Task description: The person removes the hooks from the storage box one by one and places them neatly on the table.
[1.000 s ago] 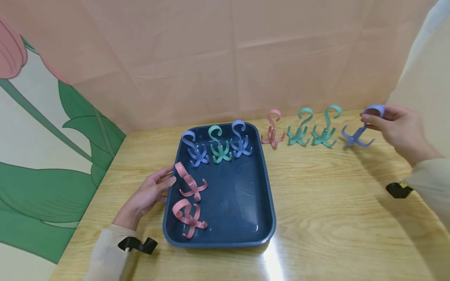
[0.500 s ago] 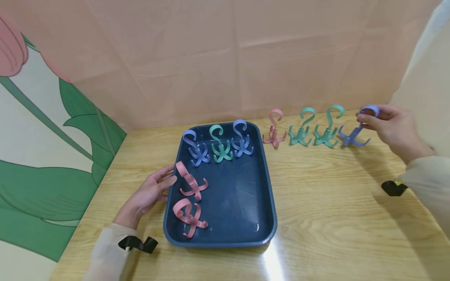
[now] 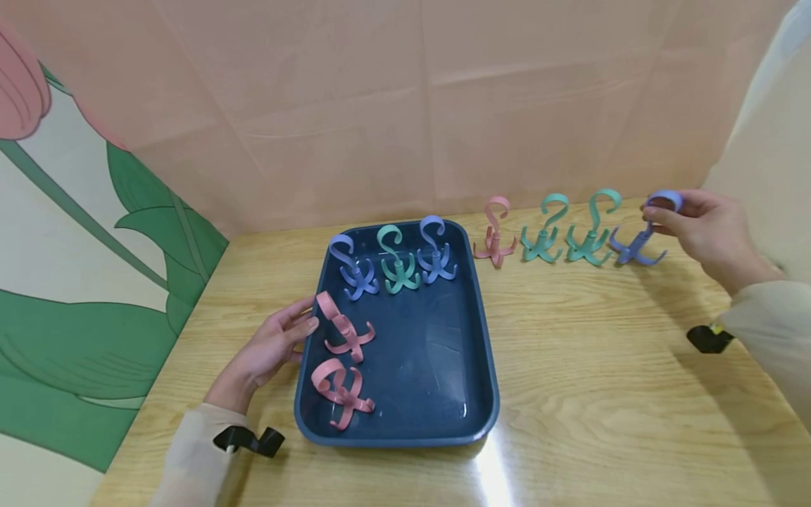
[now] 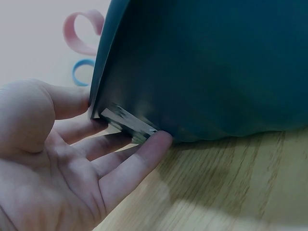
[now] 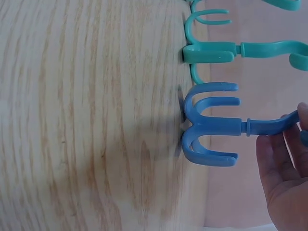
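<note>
Your left hand [image 3: 272, 345] has the tray [image 3: 437, 373] by its left rim: thumb over the edge, fingers against the outer wall. Just right of that grip, inside the tray, is one pink hook [image 3: 350, 341]; a second pink hook [image 3: 346, 399] lies nearer you. Beyond the grip, at the tray's far end: a blue hook [image 3: 358, 280], a teal hook [image 3: 399, 272], another blue hook [image 3: 435, 263].

Right of the tray, a row on the table [image 3: 589, 366] runs toward your other grip: a third pink hook [image 3: 493, 243], a second teal hook [image 3: 541, 243], a third teal hook [image 3: 589, 243], the last just beside the held piece.

Your right hand [image 3: 719, 236] pinches the third blue hook [image 3: 636, 246] by its curved top. Base is below your fingers, looks down on the table; can't confirm contact.

Progress, my read: three stand free, the fourth is in line but not released. Five are in the tray, so a bit under half are out.
</note>
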Demonstrator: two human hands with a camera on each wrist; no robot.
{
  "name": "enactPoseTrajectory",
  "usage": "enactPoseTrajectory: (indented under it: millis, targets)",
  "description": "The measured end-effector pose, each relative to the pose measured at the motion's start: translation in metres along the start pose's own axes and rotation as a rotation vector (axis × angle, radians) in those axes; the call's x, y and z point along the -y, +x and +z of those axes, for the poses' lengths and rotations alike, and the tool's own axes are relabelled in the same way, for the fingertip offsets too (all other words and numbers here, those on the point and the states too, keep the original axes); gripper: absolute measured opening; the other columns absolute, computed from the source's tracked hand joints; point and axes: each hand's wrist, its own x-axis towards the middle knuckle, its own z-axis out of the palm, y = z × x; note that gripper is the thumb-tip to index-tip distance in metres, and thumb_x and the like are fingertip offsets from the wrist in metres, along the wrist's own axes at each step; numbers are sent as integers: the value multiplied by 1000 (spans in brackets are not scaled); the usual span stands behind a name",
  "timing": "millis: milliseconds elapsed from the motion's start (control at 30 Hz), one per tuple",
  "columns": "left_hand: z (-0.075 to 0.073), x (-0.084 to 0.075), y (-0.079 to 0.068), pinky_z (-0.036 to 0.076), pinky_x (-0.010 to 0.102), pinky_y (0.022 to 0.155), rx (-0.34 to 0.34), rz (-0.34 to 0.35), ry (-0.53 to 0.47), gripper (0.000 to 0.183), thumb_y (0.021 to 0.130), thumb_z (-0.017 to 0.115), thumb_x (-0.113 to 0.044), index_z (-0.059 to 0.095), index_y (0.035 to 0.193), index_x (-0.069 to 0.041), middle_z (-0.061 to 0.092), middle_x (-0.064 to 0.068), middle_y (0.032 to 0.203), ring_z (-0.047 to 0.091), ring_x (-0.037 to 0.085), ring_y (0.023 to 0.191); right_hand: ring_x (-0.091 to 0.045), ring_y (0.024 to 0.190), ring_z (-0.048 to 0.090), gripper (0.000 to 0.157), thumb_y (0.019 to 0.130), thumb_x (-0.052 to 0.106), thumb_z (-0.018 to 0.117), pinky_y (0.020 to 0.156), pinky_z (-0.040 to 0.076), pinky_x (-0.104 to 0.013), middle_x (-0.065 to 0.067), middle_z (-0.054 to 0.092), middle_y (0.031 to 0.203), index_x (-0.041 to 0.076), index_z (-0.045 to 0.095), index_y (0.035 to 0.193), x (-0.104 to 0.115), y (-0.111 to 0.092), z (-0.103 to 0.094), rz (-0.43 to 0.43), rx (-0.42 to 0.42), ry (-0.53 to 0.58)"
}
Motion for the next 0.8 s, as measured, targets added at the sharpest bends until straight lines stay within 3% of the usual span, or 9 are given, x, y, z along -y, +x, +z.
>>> enactPoseTrajectory:
  millis: [533,800]
  targets:
    - [-1,1,1,58,46,84,-1,4,2,58,107,51,-24,29,159,-12,43,21,153,65,32,115,-7,75,73,17,86,2,77,65,57,-21,5,76,87,7,78,102,-2,2,-1,12,-9,10]
    - [-1,1,1,57,46,85,-6,0,-1,55,108,48,-19,29,159,-12,42,20,154,62,33,120,-3,77,72,17,89,6,76,66,57,-20,10,75,89,12,78,104,-3,3,-4,35,-5,-101]
